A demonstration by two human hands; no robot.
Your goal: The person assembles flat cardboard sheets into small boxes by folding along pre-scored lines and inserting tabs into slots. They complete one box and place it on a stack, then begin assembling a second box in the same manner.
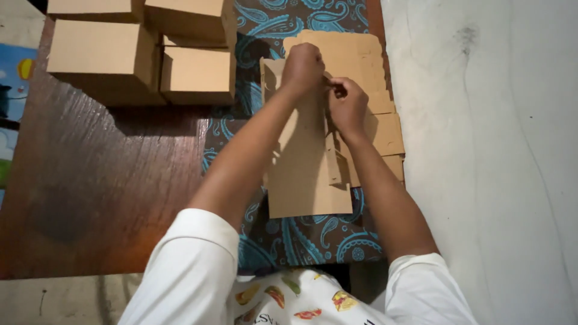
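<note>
White sleeves are framing the near edge; both arms are reaching out to a flat cardboard box blank (307,174) lying on the paisley cloth (301,241). Left hand (303,67) and right hand (346,103) are pinching its far flap, folding barely begun. Four assembled boxes (198,75) are sitting at ten o'clock; more blanks (379,114) are waiting underneath.

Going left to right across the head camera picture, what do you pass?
Dark wooden tabletop → stack of folded cardboard boxes → blue paisley cloth → left hand → right hand → flat cardboard sheets → pale floor.
</note>
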